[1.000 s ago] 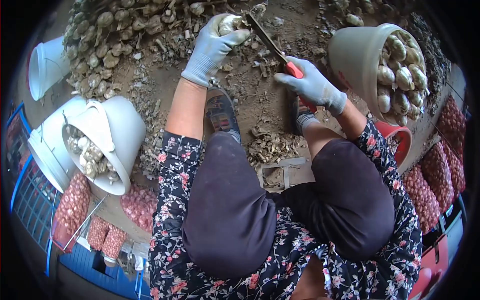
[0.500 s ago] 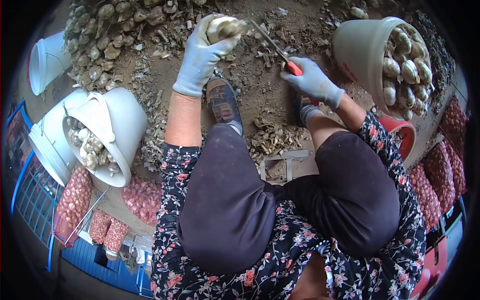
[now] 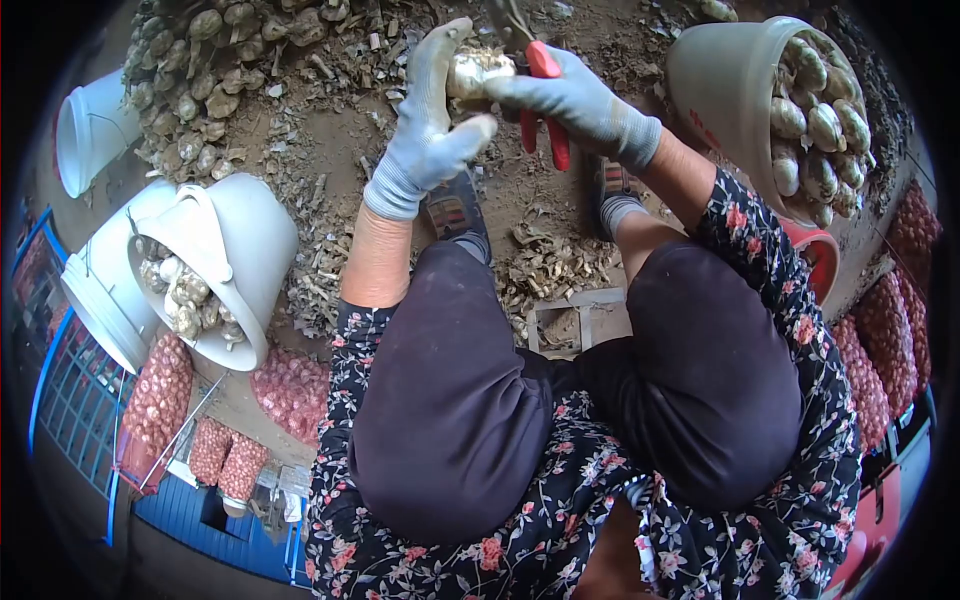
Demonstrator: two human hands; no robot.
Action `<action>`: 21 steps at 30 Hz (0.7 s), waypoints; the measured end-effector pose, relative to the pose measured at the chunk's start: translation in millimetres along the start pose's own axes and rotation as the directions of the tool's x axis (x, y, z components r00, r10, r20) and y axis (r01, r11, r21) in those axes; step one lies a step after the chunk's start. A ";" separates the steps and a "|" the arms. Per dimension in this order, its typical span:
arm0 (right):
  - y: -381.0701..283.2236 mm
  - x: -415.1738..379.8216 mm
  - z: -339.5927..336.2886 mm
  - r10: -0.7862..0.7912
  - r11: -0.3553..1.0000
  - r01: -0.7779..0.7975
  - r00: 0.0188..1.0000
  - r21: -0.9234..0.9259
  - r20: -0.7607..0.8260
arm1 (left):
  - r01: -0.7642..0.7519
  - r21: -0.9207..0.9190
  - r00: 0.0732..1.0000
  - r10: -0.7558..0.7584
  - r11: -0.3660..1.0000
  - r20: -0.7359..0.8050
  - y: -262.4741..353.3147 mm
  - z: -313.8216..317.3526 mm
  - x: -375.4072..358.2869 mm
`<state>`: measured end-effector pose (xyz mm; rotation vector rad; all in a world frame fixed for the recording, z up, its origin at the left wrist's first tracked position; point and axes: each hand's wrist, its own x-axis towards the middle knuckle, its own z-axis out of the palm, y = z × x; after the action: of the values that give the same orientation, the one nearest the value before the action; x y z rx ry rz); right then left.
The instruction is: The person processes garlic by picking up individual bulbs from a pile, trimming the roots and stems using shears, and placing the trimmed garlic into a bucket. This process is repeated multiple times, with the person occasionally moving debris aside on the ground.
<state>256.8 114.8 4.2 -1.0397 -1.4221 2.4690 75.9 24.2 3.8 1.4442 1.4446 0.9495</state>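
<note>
My left hand (image 3: 425, 130), in a pale glove, has its fingers stretched upward and its thumb apart. A garlic bulb (image 3: 478, 72) rests against the inside of those fingers. From the other side, the fingertips of my gloved right hand (image 3: 580, 100) touch the bulb. That right hand also grips red-handled pruning shears (image 3: 545, 62). Their dark blades point up and away, past the bulb, and reach the top edge of the view. Both hands are above the ground beyond my shoes.
Untrimmed garlic (image 3: 205, 85) is heaped at the upper left. A white bucket of bulbs (image 3: 710, 90) tilts at the right, and another white bucket (image 3: 255, 225) leans at the left. Dry cuttings (image 3: 560, 265) litter the ground between my feet. Filled net bags (image 3: 160, 390) stand on both sides.
The shears and my right hand have moved left to the bulb, and the handles now show spread. My left hand has opened from its grasp round the bulb.
</note>
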 end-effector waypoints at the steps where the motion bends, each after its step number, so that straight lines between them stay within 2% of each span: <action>1: 2.2 0.2 0.0 -0.094 0.991 0.089 0.995 -0.103 -0.045 | 0.008 -0.085 1.000 -0.007 0.996 0.005 3.5 0.6 0.5; 2: 4.7 -0.5 0.6 -0.190 0.964 0.169 0.978 -0.207 -0.082 | 0.010 -0.087 1.000 -0.010 0.996 0.006 7.3 0.9 0.0; 3: 6.8 0.4 0.0 -0.234 0.936 0.200 0.968 -0.289 -0.088 | 0.172 -0.224 0.984 -0.176 0.959 0.003 12.0 0.8 -1.1; 4: 7.0 1.6 -0.6 -0.234 0.936 0.200 0.968 -0.289 -0.087 | 0.318 -0.353 0.943 -0.333 0.880 0.019 16.9 -0.5 -0.3; 5: 6.8 3.4 -0.9 -0.314 0.881 0.256 0.945 -0.398 -0.087 | 0.375 -0.460 0.923 -0.372 0.805 0.101 14.3 -1.3 -2.7; 6: 6.9 4.3 -0.3 -0.390 0.812 0.302 0.917 -0.500 -0.079 | 0.377 -0.459 0.922 -0.373 0.805 0.102 16.4 -2.5 -4.1; 8: -1.4 3.3 3.8 -0.366 0.814 0.295 0.929 -0.501 -0.048 | 0.254 -0.820 0.936 -0.344 0.513 0.075 22.9 -3.9 -6.2; 9: -0.9 6.2 3.3 -0.467 0.712 0.386 0.884 -0.587 0.014 | 0.266 -0.751 0.934 -0.354 0.604 0.046 19.3 -3.0 -5.8; 10: -3.6 8.2 5.2 -0.554 0.592 0.467 0.828 -0.656 0.090 | 0.265 -0.752 0.933 -0.358 0.604 0.042 17.0 -2.5 -5.9; 11: -9.5 2.5 6.4 -0.477 0.636 0.381 0.878 -0.671 0.047 | 0.244 -0.747 0.936 -0.350 0.618 0.016 14.9 -2.9 -5.6; 12: -14.9 -3.4 5.0 -0.479 0.636 0.385 0.877 -0.668 0.050 | 0.224 -0.741 0.940 -0.341 0.633 -0.007 13.0 -4.5 -5.7; 14: -18.8 -18.2 -3.1 -0.211 0.670 0.138 0.978 -0.730 -0.008 | 0.227 -0.700 0.922 -0.381 0.677 -0.069 12.2 -12.8 -8.6; 15: -15.2 -25.5 -5.8 -0.258 0.654 0.167 0.966 -0.738 -0.009 | 0.209 -0.680 0.918 -0.381 0.703 -0.111 14.0 -17.0 -9.0; 16: -10.8 -31.6 -10.9 -0.312 0.475 0.197 0.949 -0.857 0.045 | 0.193 -0.657 0.913 -0.378 0.729 -0.152 15.0 -20.9 -9.9; 18: 1.3 -39.9 -11.4 -0.389 0.290 0.184 0.919 -0.939 0.059 | 0.194 -0.653 0.919 -0.368 0.732 -0.139 7.5 -24.0 -12.4; 19: -0.2 -41.2 -7.2 -0.389 0.295 0.181 0.920 -0.938 0.055 | 0.202 -0.599 0.926 -0.350 0.775 -0.140 6.1 -23.3 -12.6; 21: -7.9 -41.0 1.7 -0.342 -0.010 0.016 0.940 -1.000 0.019 | 0.227 -0.551 0.919 -0.363 0.803 -0.150 5.3 -19.3 -13.4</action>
<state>285.1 101.2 31.8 -0.9999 -3.0054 0.6132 59.1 12.2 16.1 0.6853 1.3879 1.2325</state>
